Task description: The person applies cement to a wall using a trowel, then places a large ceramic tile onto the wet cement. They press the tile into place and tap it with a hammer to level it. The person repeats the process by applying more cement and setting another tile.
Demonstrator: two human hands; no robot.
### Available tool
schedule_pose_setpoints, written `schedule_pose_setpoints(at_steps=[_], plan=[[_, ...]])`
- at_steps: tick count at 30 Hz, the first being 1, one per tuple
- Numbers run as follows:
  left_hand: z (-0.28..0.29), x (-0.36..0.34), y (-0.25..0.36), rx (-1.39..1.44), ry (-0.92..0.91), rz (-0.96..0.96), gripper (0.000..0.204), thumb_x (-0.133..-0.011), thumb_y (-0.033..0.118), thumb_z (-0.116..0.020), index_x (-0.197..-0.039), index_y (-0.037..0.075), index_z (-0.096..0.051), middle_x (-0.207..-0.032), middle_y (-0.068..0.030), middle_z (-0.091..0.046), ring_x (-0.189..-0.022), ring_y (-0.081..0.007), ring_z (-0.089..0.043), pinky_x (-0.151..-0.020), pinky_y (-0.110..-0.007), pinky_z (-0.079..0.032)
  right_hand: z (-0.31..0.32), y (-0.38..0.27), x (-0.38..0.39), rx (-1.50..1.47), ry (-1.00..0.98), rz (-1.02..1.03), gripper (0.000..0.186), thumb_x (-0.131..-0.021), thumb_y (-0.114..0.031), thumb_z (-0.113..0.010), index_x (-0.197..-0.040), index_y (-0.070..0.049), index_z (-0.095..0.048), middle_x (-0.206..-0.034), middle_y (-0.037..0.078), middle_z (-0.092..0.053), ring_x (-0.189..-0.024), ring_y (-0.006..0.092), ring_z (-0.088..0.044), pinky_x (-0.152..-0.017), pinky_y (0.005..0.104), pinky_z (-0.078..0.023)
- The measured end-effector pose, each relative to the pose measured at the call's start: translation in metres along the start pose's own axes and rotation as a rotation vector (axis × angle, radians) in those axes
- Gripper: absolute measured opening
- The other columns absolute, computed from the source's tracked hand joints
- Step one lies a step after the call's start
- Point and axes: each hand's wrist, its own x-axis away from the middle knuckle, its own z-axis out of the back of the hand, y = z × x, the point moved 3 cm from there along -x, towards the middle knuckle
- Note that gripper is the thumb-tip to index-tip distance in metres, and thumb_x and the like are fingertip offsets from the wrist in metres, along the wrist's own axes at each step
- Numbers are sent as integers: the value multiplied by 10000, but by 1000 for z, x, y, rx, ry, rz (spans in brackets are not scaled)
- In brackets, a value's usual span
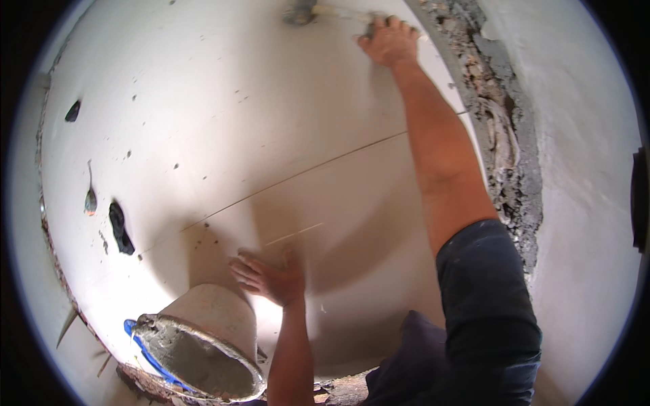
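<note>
My right hand [395, 44] is stretched far ahead over the pale tiled floor, its fingers curled round the handle end of a mallet [335, 11]. The mallet's dark head points left and is blurred. Lower down, my left hand [276, 280] lies with its fingers apart on or just above a large pale tile [359, 216], holding nothing. Close to its left, a pale bucket [215, 308] leans with its mouth toward me, showing grey wet mortar inside. A thin dark joint [318, 164] crosses the floor between my two hands.
Along the right runs a rough gap [497, 135] of broken mortar beside a smooth wall [575, 135]. On the left lie a small pointed trowel-like tool [90, 200], a black cloth-like item [120, 229] and another small dark piece [73, 111]. Mortar specks dot the tiles.
</note>
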Motion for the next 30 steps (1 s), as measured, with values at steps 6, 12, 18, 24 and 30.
schedule_pose_setpoints(at_steps=[6,12,18,24,30], plan=[[0,1,0,-86,-60,24,1060,-774,728,-508,-1485,25,-158,-1522,-255,-141,-1409,-427,-121,-1105,-600,-117,18,-6,61,-312,-39,-127,539,-869,-502,-461,-1158,-61,-572,-1189,209,-599,-1128,359,-570,-955,474,-433],[2,-2,-5,71,-132,79,1087,-754,729,-525,-1490,38,-119,-1529,-250,-124,-1430,-394,-56,-1131,-567,-71,76,51,267,-1020,-309,-133,328,-956,-258,-539,-1094,38,-557,-630,39,-521,-546,129,-480,-499,271,-401],[9,-4,-4,143,-157,68,1103,-760,726,-520,-1483,13,-88,-1531,-251,-94,-1440,-365,-11,-1139,-558,-37,64,76,424,-472,-497,101,265,-892,-197,-579,-1032,25,-541,-707,222,-604,-677,395,-628,-586,434,-469],[14,-4,-3,145,-159,78,1098,-765,727,-509,-1480,5,-91,-1532,-249,-87,-1443,-351,7,-1141,-552,-38,71,50,426,-742,-470,83,275,-893,-232,-589,-1017,9,-540,-674,200,-597,-656,408,-618,-594,444,-482],[11,-4,-5,146,-181,95,1087,-761,740,-499,-1494,47,-93,-1537,-240,-108,-1448,-335,4,-1142,-558,-31,76,23,407,-700,-485,145,277,-879,-243,-626,-983,1,-545,-644,171,-599,-623,358,-634,-577,415,-490]])
